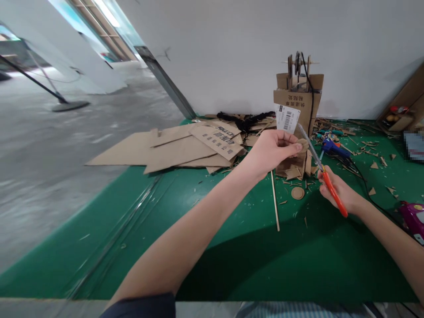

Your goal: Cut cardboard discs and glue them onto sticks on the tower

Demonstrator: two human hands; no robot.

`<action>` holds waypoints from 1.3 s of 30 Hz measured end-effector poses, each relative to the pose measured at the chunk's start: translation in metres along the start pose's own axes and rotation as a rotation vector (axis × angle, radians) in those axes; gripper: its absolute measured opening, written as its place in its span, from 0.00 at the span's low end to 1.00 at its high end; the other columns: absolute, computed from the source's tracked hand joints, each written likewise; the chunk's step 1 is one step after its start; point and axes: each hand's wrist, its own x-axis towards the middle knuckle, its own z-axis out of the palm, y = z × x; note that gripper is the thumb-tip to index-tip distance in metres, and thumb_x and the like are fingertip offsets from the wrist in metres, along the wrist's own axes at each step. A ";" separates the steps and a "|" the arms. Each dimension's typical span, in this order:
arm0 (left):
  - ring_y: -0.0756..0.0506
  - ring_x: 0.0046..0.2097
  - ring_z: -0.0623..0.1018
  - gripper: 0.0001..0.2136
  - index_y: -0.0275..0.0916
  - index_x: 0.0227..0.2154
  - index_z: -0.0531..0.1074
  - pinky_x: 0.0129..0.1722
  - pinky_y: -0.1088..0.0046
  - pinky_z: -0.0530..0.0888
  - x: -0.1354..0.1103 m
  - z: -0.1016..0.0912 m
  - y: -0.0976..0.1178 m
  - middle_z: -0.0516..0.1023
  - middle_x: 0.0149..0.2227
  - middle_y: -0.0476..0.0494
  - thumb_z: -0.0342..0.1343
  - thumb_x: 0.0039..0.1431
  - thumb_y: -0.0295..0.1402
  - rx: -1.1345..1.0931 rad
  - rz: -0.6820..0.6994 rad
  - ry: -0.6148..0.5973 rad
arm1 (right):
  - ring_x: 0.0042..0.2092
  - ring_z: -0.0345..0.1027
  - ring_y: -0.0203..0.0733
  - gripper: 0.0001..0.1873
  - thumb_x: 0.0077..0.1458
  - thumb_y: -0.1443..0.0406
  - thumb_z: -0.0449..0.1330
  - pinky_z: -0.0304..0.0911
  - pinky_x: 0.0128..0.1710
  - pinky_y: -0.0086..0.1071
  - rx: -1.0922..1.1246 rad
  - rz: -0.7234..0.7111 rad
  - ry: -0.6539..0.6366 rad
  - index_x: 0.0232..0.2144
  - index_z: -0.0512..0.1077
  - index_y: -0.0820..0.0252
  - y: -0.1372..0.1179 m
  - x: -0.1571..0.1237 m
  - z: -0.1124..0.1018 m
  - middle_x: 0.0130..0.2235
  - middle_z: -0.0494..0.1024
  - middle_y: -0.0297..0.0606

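Observation:
My left hand (pixel 278 148) pinches a small piece of cardboard (pixel 303 145) between thumb and fingers, above the table. Gripped in my right hand (pixel 336 190) is a pair of scissors (pixel 333 192) with orange handles, its blades pointing up and left beside the cardboard piece. Whether the blades touch the piece I cannot tell. Below my hands a round cardboard disc (pixel 297 193) lies flat, and a thin wooden stick (pixel 275 201) lies to its left. Behind my left hand stands a cardboard box structure (pixel 298 99) with a wheel and axle on top.
Flat cardboard sheets (pixel 185 148) are piled at the back left, by black material (pixel 247 121). A blue glue gun (pixel 335 149) with a cord lies right, among cardboard scraps. A purple object (pixel 412 218) sits at the right edge of the green table (pixel 159 212). A wall stands behind.

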 end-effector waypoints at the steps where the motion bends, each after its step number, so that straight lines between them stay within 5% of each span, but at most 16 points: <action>1: 0.53 0.28 0.75 0.04 0.33 0.26 0.75 0.32 0.75 0.72 0.001 0.000 -0.001 0.77 0.24 0.48 0.63 0.54 0.24 -0.008 0.010 -0.004 | 0.29 0.61 0.42 0.20 0.63 0.45 0.49 0.64 0.32 0.39 0.012 -0.003 0.004 0.40 0.56 0.53 0.000 0.000 0.001 0.31 0.65 0.32; 39: 0.52 0.29 0.76 0.04 0.34 0.27 0.75 0.34 0.74 0.73 0.000 -0.005 0.001 0.78 0.26 0.48 0.65 0.51 0.23 0.036 -0.007 0.000 | 0.24 0.57 0.38 0.17 0.62 0.48 0.52 0.57 0.25 0.36 -0.053 0.097 0.032 0.33 0.56 0.52 -0.009 0.001 0.001 0.26 0.65 0.29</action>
